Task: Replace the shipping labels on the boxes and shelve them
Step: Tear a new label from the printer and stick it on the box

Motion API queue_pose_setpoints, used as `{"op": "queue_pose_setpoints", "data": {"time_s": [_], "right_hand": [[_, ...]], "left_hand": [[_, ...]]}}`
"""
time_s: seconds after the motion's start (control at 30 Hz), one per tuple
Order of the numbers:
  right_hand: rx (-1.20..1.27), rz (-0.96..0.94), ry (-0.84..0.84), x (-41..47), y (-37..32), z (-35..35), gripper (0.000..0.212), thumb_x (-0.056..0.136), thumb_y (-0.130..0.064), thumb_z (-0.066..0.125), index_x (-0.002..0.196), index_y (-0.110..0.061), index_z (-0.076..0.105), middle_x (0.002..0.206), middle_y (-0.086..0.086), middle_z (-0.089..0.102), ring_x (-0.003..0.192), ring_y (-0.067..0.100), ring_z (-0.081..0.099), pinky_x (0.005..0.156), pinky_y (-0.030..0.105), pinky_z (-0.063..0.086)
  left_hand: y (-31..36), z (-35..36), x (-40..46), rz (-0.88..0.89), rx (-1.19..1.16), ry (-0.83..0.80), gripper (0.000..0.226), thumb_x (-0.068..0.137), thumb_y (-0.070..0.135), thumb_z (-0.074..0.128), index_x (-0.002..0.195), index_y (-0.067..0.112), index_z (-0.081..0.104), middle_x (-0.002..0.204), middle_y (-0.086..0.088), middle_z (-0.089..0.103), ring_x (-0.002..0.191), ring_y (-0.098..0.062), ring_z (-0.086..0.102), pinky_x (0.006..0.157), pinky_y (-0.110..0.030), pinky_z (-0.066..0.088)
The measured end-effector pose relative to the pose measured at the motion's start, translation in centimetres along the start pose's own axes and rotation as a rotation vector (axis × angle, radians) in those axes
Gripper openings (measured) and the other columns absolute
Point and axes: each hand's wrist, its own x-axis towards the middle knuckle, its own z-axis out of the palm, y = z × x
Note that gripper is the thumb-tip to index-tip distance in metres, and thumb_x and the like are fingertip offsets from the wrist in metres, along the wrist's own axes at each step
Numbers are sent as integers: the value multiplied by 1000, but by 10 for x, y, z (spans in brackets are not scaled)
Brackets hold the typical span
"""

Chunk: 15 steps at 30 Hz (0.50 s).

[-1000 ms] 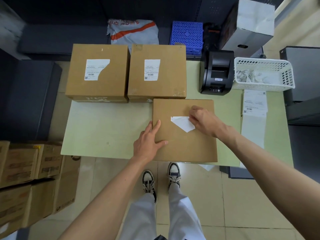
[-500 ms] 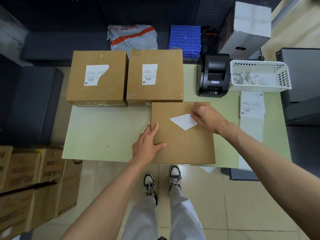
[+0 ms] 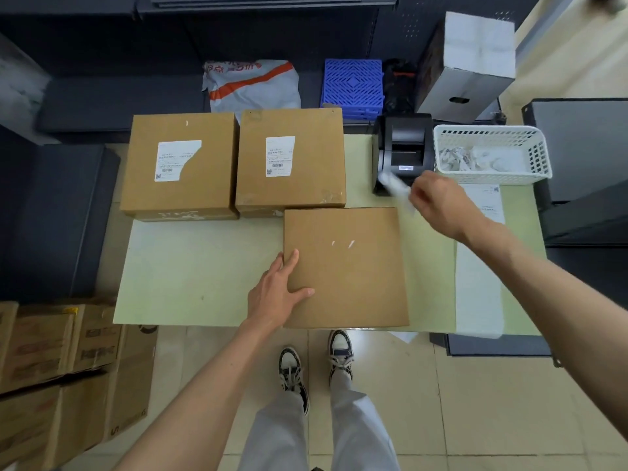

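A brown cardboard box lies at the table's front edge, its top bare except for two small white scraps. My left hand rests flat on its left edge, fingers spread. My right hand is raised to the right of the box, in front of the printer, pinching a peeled white label, which is blurred. Behind stand two more boxes: the left box carries a torn label, the middle box a whole label.
A black label printer and a white basket of crumpled paper stand at the back right. A strip of printed labels lies along the pale green table's right side. Stacked cartons stand on the floor at left.
My right hand has pulled the white label off the front box and moved up and right with it. The box top is now bare. My left hand stays on the box.
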Motion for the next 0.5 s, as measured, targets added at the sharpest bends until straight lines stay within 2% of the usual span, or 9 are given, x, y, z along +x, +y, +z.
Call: {"op": "queue_pose_setpoints", "data": {"time_s": [0.17, 0.23, 0.37, 0.43, 0.5], "right_hand": [[93, 25, -38, -12, -3, 4, 19, 97, -17, 55, 81, -8, 56, 88, 7, 53, 71, 27, 53, 64, 34, 37], [168, 50, -46, -18, -10, 11, 17, 96, -18, 57, 80, -12, 57, 90, 6, 56, 73, 26, 54, 67, 35, 42], [253, 64, -20, -27, -24, 12, 14, 94, -20, 60, 82, -13, 61, 88, 1, 59, 73, 21, 55, 68, 34, 45], [297, 55, -19, -33, -31, 6, 13, 93, -19, 61, 81, -15, 62, 87, 0, 62, 74, 19, 55, 67, 32, 43], [371, 40, 4, -39, -37, -4, 14, 93, -19, 63, 79, -17, 62, 85, -4, 62, 72, 15, 53, 64, 24, 37]], "left_hand": [[3, -2, 2, -2, 51, -36, 93, 88, 59, 67, 159, 40, 11, 167, -2, 17, 149, -25, 28, 110, -48, 43], [7, -6, 1, -6, 105, -56, 91, 88, 60, 65, 160, 36, 14, 167, -5, 17, 149, -27, 26, 111, -49, 41], [32, -26, 1, 42, 175, 31, 68, 98, 57, 52, 155, 23, 37, 165, -9, 18, 149, -29, 22, 114, -50, 34], [57, -42, 1, 109, 106, 85, 59, 100, 50, 52, 153, 23, 41, 160, -7, 29, 144, -25, 32, 111, -45, 38], [88, -60, -1, 158, -128, 60, 60, 100, 45, 56, 154, 29, 37, 148, -2, 45, 128, -18, 48, 102, -36, 44]]}}
